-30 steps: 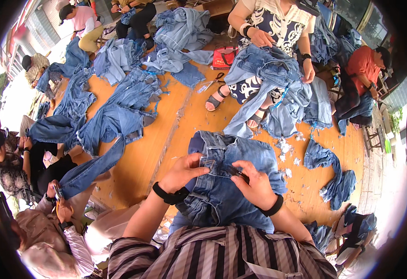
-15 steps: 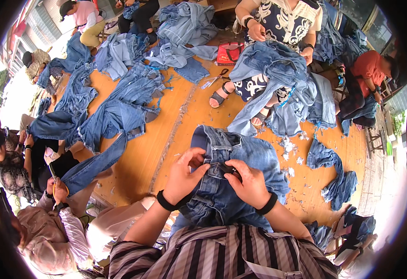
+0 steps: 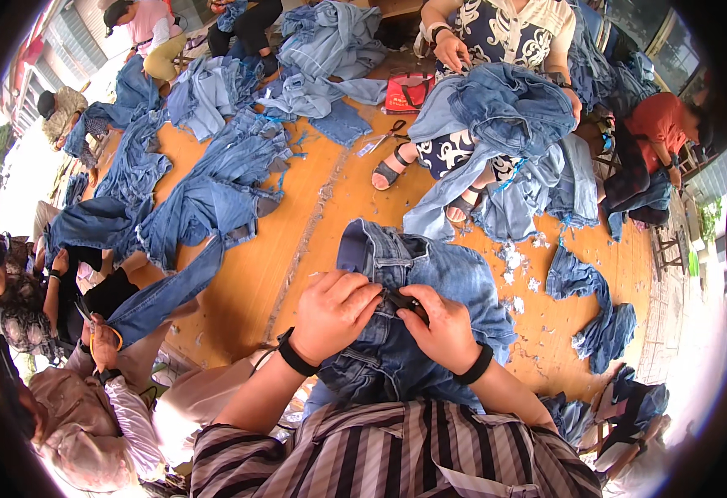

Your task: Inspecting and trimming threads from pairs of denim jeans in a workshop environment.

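Note:
A pair of blue jeans [image 3: 455,278] lies bunched in my lap, its waistband and belt loops toward me. My left hand [image 3: 336,317] pinches the denim at the waistband, thumb and fingers pressed together. Close against those fingertips, my right hand [image 3: 442,334] grips a small black hand tool [image 3: 406,302] between thumb and fingers. The tool's working end meets the fabric by the left fingertips, and its exact kind is hard to make out. Black bands circle both wrists.
Across from me a seated person handles jeans [image 3: 509,108]. Black-handled scissors [image 3: 396,127] lie near a red bag [image 3: 409,91]. At left, a co-worker holds yellow-handled scissors [image 3: 112,334] beside a denim leg [image 3: 172,295]. Piled jeans [image 3: 222,183] and lint [image 3: 513,261] cover parts of the orange floor.
My left hand has shifted right, its fingers now closing over the denim beside the tool. The right hand stays nearly in place. Opposite, the person's jeans have been turned over.

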### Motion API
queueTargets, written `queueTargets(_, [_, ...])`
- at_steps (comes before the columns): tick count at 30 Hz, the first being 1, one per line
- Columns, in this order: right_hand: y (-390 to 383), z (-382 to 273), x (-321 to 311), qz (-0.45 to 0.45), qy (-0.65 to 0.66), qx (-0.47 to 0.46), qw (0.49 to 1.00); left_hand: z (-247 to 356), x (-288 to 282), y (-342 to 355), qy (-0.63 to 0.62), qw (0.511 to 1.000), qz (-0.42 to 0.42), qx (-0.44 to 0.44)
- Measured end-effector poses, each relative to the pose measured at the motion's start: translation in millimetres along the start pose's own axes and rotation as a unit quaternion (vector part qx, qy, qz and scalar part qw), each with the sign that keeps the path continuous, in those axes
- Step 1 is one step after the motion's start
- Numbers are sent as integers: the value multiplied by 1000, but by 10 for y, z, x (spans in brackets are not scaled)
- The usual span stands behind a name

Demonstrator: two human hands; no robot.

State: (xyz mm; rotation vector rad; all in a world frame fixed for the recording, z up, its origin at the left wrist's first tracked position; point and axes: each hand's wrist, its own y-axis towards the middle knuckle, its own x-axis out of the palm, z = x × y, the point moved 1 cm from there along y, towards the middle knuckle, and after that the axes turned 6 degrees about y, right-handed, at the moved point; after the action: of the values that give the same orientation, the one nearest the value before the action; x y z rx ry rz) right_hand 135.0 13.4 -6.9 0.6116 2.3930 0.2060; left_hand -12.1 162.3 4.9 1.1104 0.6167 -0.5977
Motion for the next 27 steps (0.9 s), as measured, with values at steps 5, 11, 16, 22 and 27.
queueTargets(5, [1, -30, -5, 4, -5, 12, 1000, -28, 83, -53, 2, 999, -20, -37])
queueTargets(11, [3, -34, -1, 3, -4, 13, 1000, -110, 152, -32, -71, 989, -71, -111])
queueTargets(16, [18, -67, -22, -1, -15, 0, 1000, -162, 165, 16, -117, 971, -136, -158])
queueTargets(22, [55, -107, -30, -10, -25, 7, 1000, -190, 142, 24, -234, 937, -156, -209])
queueTargets(27, [80, -116, -18, -9, -27, 7, 1000, -182, 130, -1, -264, 927, -148, -220])
